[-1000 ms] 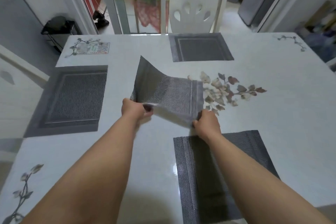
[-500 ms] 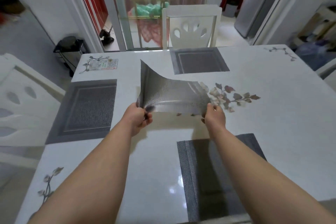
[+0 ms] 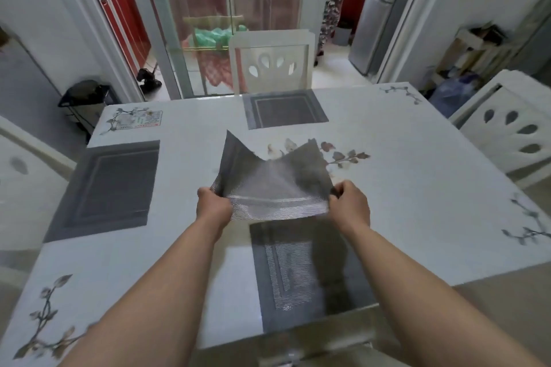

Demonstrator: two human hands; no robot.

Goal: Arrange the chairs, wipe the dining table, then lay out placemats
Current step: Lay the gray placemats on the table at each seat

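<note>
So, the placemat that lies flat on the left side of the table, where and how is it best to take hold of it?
Take the left placemat by its outer edge, coming from the table's left side. It lies quite flat, with no raised part to pinch, but that edge seems to run along the table edge, so it could be lifted from beneath there.

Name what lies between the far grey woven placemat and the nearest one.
Head view: a grey woven placemat held by left hand and right hand, partly hiding printed flowers.
</note>
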